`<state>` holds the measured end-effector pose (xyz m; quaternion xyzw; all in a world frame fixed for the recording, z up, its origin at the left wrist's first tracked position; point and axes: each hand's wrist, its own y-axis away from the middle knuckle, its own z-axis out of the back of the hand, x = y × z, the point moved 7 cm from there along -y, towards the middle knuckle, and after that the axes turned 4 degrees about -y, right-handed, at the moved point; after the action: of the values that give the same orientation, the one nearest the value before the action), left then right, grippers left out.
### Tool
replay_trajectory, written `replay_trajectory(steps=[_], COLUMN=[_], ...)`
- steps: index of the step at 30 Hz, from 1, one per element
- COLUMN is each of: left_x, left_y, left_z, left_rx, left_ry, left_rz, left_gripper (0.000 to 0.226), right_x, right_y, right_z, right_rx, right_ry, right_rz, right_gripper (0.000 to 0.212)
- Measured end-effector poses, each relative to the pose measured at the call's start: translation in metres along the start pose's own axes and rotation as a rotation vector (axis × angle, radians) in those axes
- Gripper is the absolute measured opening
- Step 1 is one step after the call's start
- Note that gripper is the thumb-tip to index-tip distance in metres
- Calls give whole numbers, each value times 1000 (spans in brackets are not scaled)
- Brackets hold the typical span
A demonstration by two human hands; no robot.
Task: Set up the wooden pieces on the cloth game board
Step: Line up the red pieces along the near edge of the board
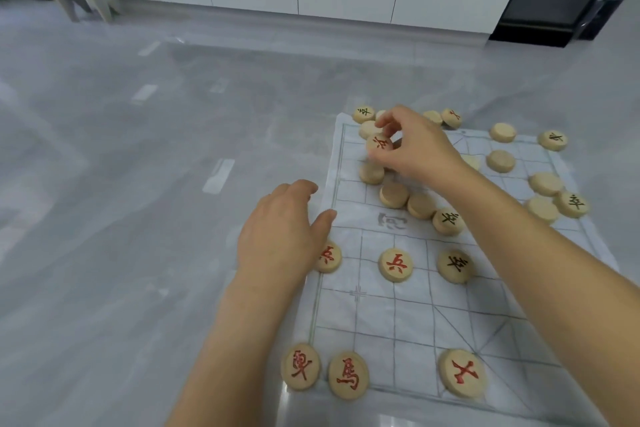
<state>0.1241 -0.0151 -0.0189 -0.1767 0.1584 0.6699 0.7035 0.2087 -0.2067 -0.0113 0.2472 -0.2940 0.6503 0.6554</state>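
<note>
Right hand (412, 149): thumb and fingertips pinching a round pale wooden piece with a red character (379, 143), which looks lifted off the heap under it. Left hand (284, 232): fingers loose, holding nothing, at the left edge of the white cloth game board with printed grid (408, 319). It half covers a red-marked wooden disc (328, 257).

Just below my right hand: a loose cluster of blank-side-up wooden discs (393, 195) plus one black-marked disc (448, 221). Beyond my right fingertips and out past my right forearm: more scattered discs (546, 184). Some are on the cloth, some on the grey glossy floor (138, 184) by the far edge. All unsorted.

Between my wrists: another red disc on a grid crossing (396, 264), with a black-character disc (454, 265) in line with it. Probably on the wrong side, my guess. Down by my forearms, nearest row: three red-lettered discs (348, 374), with a wide gap before the third.

Status: early. Roughly six placed. Most of red's back row is open and the black side isn't started. Many discs need flipping before I can sort them.
</note>
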Motion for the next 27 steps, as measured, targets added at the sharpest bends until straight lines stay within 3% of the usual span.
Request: replay_trajectory(steps=[12,16,20,23,27], left_x=[11,13,7,5,4], left_y=[-4,0,10,13,13], left_z=[5,-7,-23,-29,-29], left_rx=[-4,183,459,503,469], left_ry=[16,30,16,-54,-62], left_rz=[42,28,1,-36,-56], left_gripper=[30,29,45,50,38], right_x=[-11,-19,-25,-28,-32], right_y=[101,109,117,121,129], right_z=[20,31,29,32,30], right_rx=[119,44,61,32,18], right_ry=[-3,1,55,12,-29], right_rz=[2,-19,-29,-39,-65], right_gripper=[38,40,41,42,45])
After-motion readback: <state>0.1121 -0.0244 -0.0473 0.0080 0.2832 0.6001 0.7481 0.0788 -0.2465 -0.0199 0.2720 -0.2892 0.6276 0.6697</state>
